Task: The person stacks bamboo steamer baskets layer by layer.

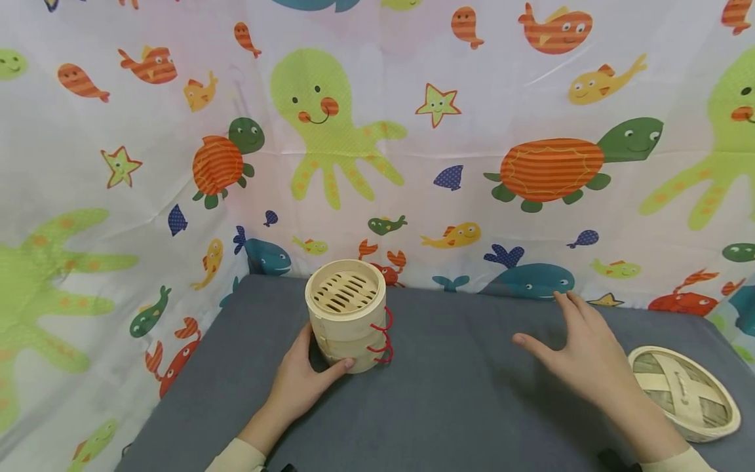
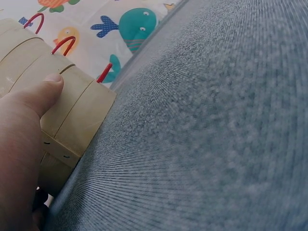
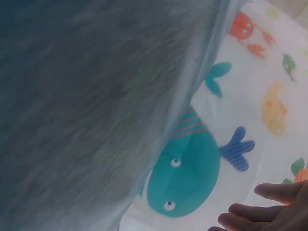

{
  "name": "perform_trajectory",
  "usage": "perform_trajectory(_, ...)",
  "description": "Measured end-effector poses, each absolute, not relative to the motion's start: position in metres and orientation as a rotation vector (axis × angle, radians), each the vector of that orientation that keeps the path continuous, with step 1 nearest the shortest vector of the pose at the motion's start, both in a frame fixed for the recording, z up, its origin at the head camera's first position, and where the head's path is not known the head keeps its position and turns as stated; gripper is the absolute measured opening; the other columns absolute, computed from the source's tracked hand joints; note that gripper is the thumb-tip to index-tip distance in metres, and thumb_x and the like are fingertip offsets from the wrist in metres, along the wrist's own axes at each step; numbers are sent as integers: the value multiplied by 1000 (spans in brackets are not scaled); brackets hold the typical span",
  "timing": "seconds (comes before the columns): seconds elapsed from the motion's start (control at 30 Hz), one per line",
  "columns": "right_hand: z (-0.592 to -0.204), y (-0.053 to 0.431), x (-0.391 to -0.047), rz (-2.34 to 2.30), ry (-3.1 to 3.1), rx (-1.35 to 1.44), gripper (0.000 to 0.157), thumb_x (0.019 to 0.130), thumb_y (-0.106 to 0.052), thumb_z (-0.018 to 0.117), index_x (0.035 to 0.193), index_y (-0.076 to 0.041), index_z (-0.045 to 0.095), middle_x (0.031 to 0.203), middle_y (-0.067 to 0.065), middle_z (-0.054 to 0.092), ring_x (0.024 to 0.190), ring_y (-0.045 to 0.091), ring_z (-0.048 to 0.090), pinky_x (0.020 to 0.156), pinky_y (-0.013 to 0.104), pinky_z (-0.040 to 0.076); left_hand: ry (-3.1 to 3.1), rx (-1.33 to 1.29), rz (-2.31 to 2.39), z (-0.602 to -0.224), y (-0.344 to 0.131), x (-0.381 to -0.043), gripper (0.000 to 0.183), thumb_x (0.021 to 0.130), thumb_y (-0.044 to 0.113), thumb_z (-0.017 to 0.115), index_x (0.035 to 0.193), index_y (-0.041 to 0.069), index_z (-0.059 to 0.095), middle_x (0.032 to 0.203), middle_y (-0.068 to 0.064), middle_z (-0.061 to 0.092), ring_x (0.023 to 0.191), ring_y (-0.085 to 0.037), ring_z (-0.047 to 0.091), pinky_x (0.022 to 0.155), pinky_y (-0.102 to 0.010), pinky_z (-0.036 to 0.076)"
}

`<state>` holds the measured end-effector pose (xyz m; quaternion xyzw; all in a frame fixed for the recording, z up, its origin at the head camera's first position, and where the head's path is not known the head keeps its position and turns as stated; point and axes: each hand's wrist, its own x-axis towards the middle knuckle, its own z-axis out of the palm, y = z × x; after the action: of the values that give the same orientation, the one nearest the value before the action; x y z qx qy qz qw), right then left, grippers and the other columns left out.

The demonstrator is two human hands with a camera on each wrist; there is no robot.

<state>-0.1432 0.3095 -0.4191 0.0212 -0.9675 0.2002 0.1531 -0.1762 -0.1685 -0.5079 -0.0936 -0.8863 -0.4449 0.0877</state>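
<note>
A small stacked bamboo steamer [image 1: 347,337] stands toward the back left of the table, its slatted tier facing up and red loops running down its right side. My left hand [image 1: 297,383] grips it low on the near left, with the thumb [image 2: 45,94] lying across the tiers; the other fingers are mostly hidden behind it. Over the right part of the table my right hand [image 1: 590,357] hovers with nothing in it, fingers extended and thumb spread. Just right of that forearm lies a woven bamboo lid [image 1: 687,393] with a crossed band on top.
A dark grey cloth [image 1: 436,393] covers the table. Behind it and along the left hangs a white curtain [image 1: 377,223] printed with sea animals, meeting the table's back edge close behind the steamer.
</note>
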Motion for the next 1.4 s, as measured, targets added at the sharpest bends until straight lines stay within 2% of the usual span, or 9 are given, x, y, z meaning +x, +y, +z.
perform_trajectory(0.5, -426, 359, -124, 459, -2792, -61, 115, 86, -68, 84, 150, 19, 44, 146, 49, 44, 128, 70, 42, 101, 85, 35, -2645, -264, -1318, -509, -167, -177, 118, 84, 63, 90, 173, 14, 30, 170, -12, 43, 156, -34, 43, 121, -65, 38)
perform_trajectory(0.83, -431, 384, -110, 353, -2850, -189, 120, 87, -71, 81, 142, 28, 43, 138, 53, 43, 121, 72, 43, 100, 85, 36, -2649, -268, -1320, -508, -169, -177, 118, 84, 62, 91, 173, 14, 30, 170, -13, 43, 155, -34, 43, 121, -65, 38)
perform_trajectory(1.03, -434, 399, -100, 306, -2900, -287, 117, 89, -75, 77, 138, 27, 46, 134, 53, 42, 119, 72, 43, 97, 87, 37, -2654, -260, -1323, -508, -169, -176, 118, 84, 62, 91, 173, 14, 30, 170, -13, 43, 155, -34, 43, 121, -65, 38)
perform_trajectory(1.17, -437, 410, -92, 254, -2895, -301, 114, 87, -75, 78, 134, 24, 49, 128, 52, 44, 116, 71, 44, 96, 86, 37, -2646, -267, -1326, -509, -168, -177, 117, 84, 62, 91, 172, 15, 30, 170, -12, 43, 155, -33, 43, 121, -65, 37)
perform_trajectory(1.4, -449, 428, -80, 175, -2880, -406, 123, 80, -80, 80, 130, 27, 48, 118, 51, 47, 107, 68, 50, 93, 82, 41, -2637, -279, -1326, -509, -168, -177, 114, 85, 61, 91, 172, 15, 31, 169, -12, 44, 155, -34, 44, 121, -66, 38)
